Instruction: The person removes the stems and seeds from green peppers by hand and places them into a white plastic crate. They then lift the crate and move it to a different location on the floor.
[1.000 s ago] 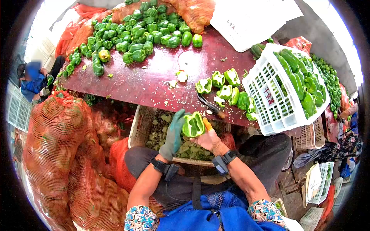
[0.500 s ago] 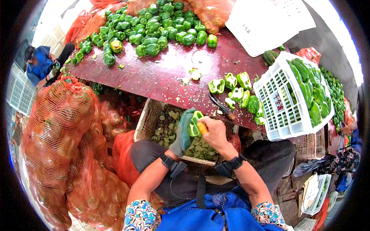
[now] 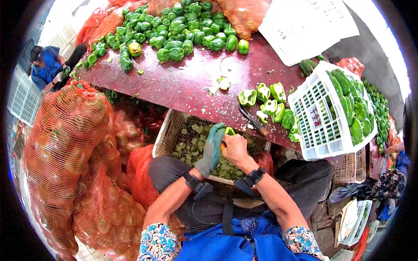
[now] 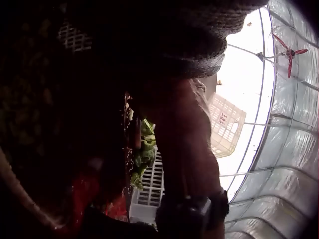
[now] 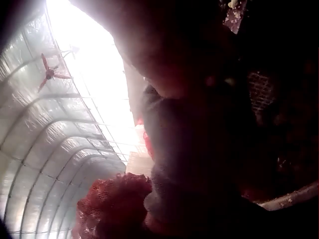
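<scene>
In the head view, a cut green pepper (image 3: 229, 131) is held between the two hands, mostly hidden by them. My left hand (image 3: 211, 150), in a grey-green glove, grips its left side with the fingers pointing up. The bare right hand (image 3: 236, 150) has curled fingers on its right side, with something orange (image 3: 223, 145) showing by the thumb. In the left wrist view the gloved hand (image 4: 164, 40) is dark, with the other hand (image 4: 184, 134) below it. The right wrist view shows the right hand (image 5: 174, 55) dark, the pepper hidden.
Below the hands is a crate (image 3: 163, 135) of green scraps. On the red table (image 3: 174, 91) lie whole peppers (image 3: 174, 41), cut peppers (image 3: 270, 106) and a dark-bladed knife (image 3: 252, 119). A white basket (image 3: 314, 119) of peppers leans right; net sacks (image 3: 69, 143) stand left.
The right hand has turned over from palm up and closed in on the pepper, covering most of it. The pepper's open side has turned from view. The head view has shifted slightly.
</scene>
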A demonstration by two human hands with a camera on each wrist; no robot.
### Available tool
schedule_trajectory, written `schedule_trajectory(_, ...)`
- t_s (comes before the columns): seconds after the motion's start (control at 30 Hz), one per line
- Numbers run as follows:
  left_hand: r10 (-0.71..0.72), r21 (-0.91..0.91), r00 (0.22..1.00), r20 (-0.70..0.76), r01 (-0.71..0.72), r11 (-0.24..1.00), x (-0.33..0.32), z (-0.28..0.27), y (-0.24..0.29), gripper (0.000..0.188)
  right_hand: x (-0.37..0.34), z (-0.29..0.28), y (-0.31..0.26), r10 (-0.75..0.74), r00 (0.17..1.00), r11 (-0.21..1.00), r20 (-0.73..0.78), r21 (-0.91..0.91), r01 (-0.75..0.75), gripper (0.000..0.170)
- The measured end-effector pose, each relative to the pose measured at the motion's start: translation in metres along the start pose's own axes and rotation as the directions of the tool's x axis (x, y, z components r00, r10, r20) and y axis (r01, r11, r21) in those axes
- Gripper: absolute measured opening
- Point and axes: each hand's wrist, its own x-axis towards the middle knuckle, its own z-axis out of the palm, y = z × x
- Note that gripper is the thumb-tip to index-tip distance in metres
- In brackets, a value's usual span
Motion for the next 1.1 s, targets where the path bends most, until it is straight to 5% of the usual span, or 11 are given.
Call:
schedule_trajectory(0.2,-0.002,-0.098,1.000,-0.015,0.001,0.995,-0.002,-0.001,0.021,0.040,-0.009,-0.015,0.006,-0.062,0.959,0.955,-0.277,0.262,0.137,0.002)
schedule_trajectory(0.37,0.320,0.130,0.946,0.051,-0.324,0.937,-0.004,-0.014,0.021,0.041,-0.037,-0.024,0.039,-0.078,0.987,0.995,0.137,0.076,0.069,0.014)
schedule_trajectory(0.43,0.114,-0.135,0.993,0.013,-0.112,0.985,-0.003,-0.007,0.025,0.044,-0.044,-0.009,0.065,0.038,0.982,0.955,0.183,0.284,-0.090,0.027)
schedule_trajectory(0.47,-0.213,-0.552,0.973,0.089,0.226,0.803,-0.006,0.004,0.045,0.047,-0.039,-0.010,0.066,0.134,0.959,0.843,0.249,0.480,-0.243,0.032)
schedule_trajectory(0.5,-0.230,-0.496,0.956,0.180,0.291,0.818,-0.006,0.003,0.045,0.047,-0.035,-0.030,0.049,0.259,0.805,0.308,0.533,0.744,-0.592,0.036)
schedule_trajectory(0.53,-0.248,-0.426,0.934,0.256,0.339,0.839,-0.007,-0.002,0.040,0.046,-0.038,-0.032,0.044,0.176,0.815,0.053,0.552,0.822,-0.568,0.046)
schedule_trajectory(0.6,0.040,-0.068,0.935,0.352,-0.017,0.998,-0.005,0.001,0.034,0.045,-0.039,0.009,0.050,-0.117,0.886,-0.204,0.448,0.863,-0.463,0.053)
schedule_trajectory(0.67,-0.193,-0.191,0.923,0.332,0.266,0.945,-0.008,0.003,0.016,0.045,-0.043,0.033,0.064,-0.218,0.790,-0.397,0.573,0.687,-0.608,0.059)
schedule_trajectory(0.8,-0.114,0.157,0.885,0.451,0.048,0.986,-0.009,0.020,0.037,0.039,-0.063,0.027,0.072,-0.205,0.769,-0.529,0.606,0.592,-0.608,0.058)
schedule_trajectory(0.93,-0.256,-0.291,0.835,0.486,0.432,0.854,-0.015,0.009,0.014,0.063,-0.090,-0.034,0.093,-0.380,0.855,-0.658,0.354,0.546,-0.518,0.057)
schedule_trajectory(1.1,-0.406,-0.075,0.830,0.383,0.466,0.882,-0.011,-0.003,0.012,0.076,-0.120,-0.180,0.110,-0.205,0.978,-0.761,0.043,0.621,-0.186,0.070)
